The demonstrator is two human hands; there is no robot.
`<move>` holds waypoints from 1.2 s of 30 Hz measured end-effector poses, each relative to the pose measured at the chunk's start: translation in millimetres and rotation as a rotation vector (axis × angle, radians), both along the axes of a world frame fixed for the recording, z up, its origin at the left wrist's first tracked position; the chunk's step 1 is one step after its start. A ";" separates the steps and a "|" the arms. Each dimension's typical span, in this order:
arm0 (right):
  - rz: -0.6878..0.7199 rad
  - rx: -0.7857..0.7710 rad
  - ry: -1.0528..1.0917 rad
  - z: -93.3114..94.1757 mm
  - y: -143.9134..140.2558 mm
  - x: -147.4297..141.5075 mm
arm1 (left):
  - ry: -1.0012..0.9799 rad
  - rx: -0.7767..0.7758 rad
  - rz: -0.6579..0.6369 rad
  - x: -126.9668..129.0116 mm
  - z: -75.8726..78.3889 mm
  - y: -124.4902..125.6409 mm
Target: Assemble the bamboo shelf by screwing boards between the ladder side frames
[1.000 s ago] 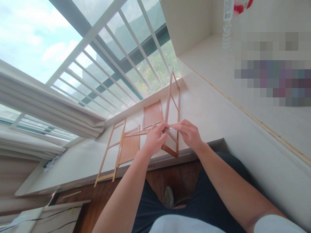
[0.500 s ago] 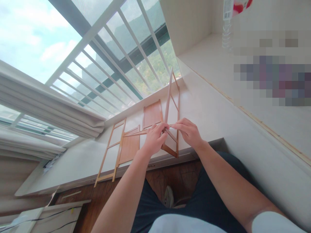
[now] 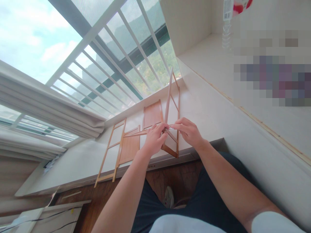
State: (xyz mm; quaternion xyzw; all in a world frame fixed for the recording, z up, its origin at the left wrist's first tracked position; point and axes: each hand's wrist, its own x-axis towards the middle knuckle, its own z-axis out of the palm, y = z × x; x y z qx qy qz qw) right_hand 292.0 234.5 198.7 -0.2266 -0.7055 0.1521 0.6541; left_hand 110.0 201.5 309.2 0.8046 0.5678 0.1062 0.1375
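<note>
My left hand (image 3: 155, 137) is closed around the joint where a wooden slat (image 3: 134, 133) meets an upright wooden frame (image 3: 167, 102). Close beside it, my right hand (image 3: 188, 131) pinches a small, thin, shiny metal piece (image 3: 172, 127) against that joint; its exact kind is too small to tell. The upright frame has crossbars and stands on the white ledge, leaning slightly. The slat runs left to a ladder-like wooden frame (image 3: 120, 139). A wooden panel (image 3: 130, 149) lies by that frame, and a second wooden panel (image 3: 153, 114) lies farther back near the window.
The white window ledge (image 3: 80, 165) carries the wooden parts. White railing bars (image 3: 143, 45) and a grey curtain (image 3: 60, 100) border it. At the right is a raised white surface (image 3: 206, 55) with a plastic bottle (image 3: 227, 32). My legs are below, over the brown floor (image 3: 160, 178).
</note>
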 end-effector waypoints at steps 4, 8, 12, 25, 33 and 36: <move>0.019 -0.031 0.004 -0.7 -1.0 -2.5 | 0.005 -0.004 0.004 -1.0 -0.2 0.0; 0.036 -0.082 0.013 -2.5 -3.1 -7.2 | 0.004 -0.003 0.007 -3.8 -1.3 1.4; 0.060 -0.180 0.070 -0.4 -8.2 -11.1 | -0.012 -0.003 0.005 -4.7 -1.2 1.9; 0.335 -0.703 0.258 9.9 -17.7 -19.3 | 0.005 -0.013 0.018 0.4 1.4 -0.1; 0.341 -0.688 0.331 5.5 -16.7 -25.8 | -0.001 -0.005 0.012 3.1 1.0 -0.4; 0.265 -0.637 0.331 7.6 -17.8 -22.2 | -0.001 -0.006 0.014 3.2 1.2 -0.7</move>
